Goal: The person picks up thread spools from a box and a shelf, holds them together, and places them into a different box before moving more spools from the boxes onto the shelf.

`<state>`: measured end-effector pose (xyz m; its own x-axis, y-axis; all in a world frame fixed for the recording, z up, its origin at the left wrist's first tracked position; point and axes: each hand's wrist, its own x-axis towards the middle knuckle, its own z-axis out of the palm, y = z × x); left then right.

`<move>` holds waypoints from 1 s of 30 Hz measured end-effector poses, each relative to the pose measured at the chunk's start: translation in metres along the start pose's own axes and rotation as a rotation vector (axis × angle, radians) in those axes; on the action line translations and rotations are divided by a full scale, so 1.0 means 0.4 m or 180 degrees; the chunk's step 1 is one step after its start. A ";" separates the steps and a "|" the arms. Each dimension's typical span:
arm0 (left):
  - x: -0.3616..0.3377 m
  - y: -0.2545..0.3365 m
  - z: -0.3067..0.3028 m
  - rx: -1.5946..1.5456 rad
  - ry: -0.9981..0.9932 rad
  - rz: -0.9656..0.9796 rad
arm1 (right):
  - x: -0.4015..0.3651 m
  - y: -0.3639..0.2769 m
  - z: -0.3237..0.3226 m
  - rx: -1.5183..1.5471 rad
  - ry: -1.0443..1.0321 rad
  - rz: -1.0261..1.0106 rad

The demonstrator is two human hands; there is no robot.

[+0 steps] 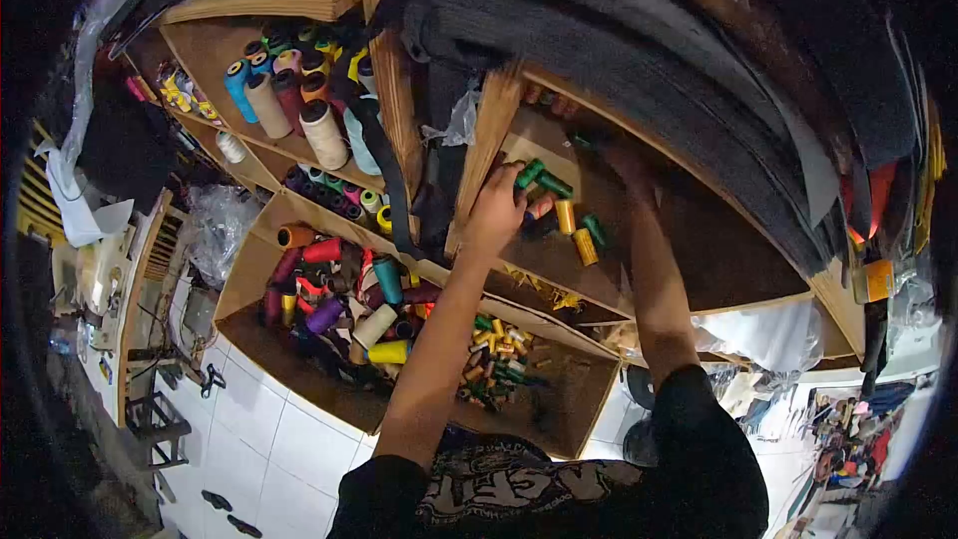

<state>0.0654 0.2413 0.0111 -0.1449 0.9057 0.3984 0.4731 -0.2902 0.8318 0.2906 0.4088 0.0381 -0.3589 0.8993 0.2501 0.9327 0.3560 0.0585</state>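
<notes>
On the wooden shelf, my left hand is closed around a green thread spool. Another green spool touches it on the right. Close by lie a yellow spool, a second yellow spool and a green spool. My right hand reaches deeper into the same compartment, near its upper edge. It is dark and blurred there, so its fingers cannot be made out. Several brown-orange spools stand at the compartment's back corner.
Below my arms sits a cardboard box with large thread cones and many small spools. More cones, such as a cream cone, fill the left shelf. Dark folded fabric hangs over the top. A sewing machine stands far left.
</notes>
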 end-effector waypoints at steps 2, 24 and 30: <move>0.000 0.001 -0.001 0.0081 -0.0030 0.0090 | 0.011 -0.011 -0.003 -0.0164 -0.0205 -0.0209; 0.000 0.007 -0.005 -0.0010 -0.0071 0.0093 | 0.080 -0.036 0.022 0.0465 -0.0039 0.0309; -0.003 0.009 -0.007 0.0171 -0.0015 0.0155 | 0.083 -0.054 0.040 0.0506 -0.0002 0.0462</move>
<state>0.0647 0.2382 0.0147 -0.1166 0.8924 0.4360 0.5255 -0.3171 0.7895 0.2581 0.4352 0.0297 -0.2212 0.9442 0.2440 0.9571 0.2582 -0.1313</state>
